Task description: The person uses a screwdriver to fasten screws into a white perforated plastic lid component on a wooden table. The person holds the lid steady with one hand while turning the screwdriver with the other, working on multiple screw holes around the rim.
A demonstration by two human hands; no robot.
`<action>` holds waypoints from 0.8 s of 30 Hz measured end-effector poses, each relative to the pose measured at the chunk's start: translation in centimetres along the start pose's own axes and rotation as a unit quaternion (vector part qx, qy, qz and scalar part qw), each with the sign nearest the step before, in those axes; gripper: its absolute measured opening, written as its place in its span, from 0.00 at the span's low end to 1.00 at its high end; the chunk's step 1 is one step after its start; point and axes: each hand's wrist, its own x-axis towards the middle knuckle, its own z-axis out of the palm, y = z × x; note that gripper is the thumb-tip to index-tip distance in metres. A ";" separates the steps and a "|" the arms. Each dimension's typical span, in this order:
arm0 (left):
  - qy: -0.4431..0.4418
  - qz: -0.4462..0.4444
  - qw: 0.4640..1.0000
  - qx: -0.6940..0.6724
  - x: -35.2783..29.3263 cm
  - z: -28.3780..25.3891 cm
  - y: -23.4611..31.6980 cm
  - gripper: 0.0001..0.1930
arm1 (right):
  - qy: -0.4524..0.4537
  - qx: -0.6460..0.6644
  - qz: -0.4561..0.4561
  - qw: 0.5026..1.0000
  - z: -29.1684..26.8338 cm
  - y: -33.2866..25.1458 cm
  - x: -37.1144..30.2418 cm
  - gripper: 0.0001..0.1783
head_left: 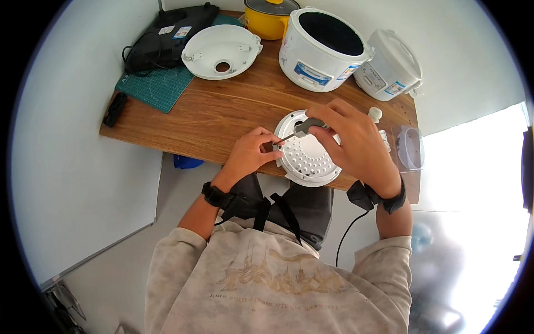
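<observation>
A round white inner lid (315,169) with a ring of small bumps lies at the table's front edge, partly overhanging it. My right hand (356,139) grips a screwdriver (303,129) by its grey handle, over the lid. Its thin shaft slants down and left to the lid's left rim. There my left hand (251,149) has its thumb and fingers pinched round the shaft's tip at the rim. Whatever lies between those fingertips is too small to make out.
Behind stand a white rice cooker body (317,55), another white cooker (389,65) and a yellow pot (267,22). A white outer lid (221,47) and a black appliance (167,39) rest by a green cutting mat (158,89). At right are a clear plastic container (410,149) and a small white cap (375,114).
</observation>
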 end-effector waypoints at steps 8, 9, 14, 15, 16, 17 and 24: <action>-0.001 0.004 1.000 0.014 0.1 0.1 -0.3 0.16 | 0.002 -0.048 -0.012 0.999 -0.4 0.3 -0.3 0.11; -0.002 0.005 1.000 0.014 0.1 0.0 -0.3 0.16 | 0.006 -0.048 -0.015 0.999 -0.3 0.4 -0.3 0.11; -0.003 0.003 1.000 0.007 0.0 0.0 -0.2 0.16 | -0.001 -0.071 0.004 0.997 -0.5 0.4 -0.3 0.10; -0.004 0.002 1.000 0.004 0.0 0.0 -0.2 0.16 | -0.006 -0.080 0.013 0.997 -0.6 0.5 -0.2 0.10; -0.004 0.001 1.000 0.004 0.0 0.0 -0.1 0.16 | -0.011 -0.089 0.022 0.996 -0.6 0.5 -0.1 0.10; -0.004 0.000 1.000 0.003 0.0 0.0 -0.1 0.16 | -0.012 -0.096 0.026 0.995 -0.7 0.5 -0.1 0.11; -0.002 0.019 1.000 0.007 0.0 0.1 -0.4 0.16 | 0.005 -0.118 0.025 0.993 -0.3 0.4 -0.1 0.13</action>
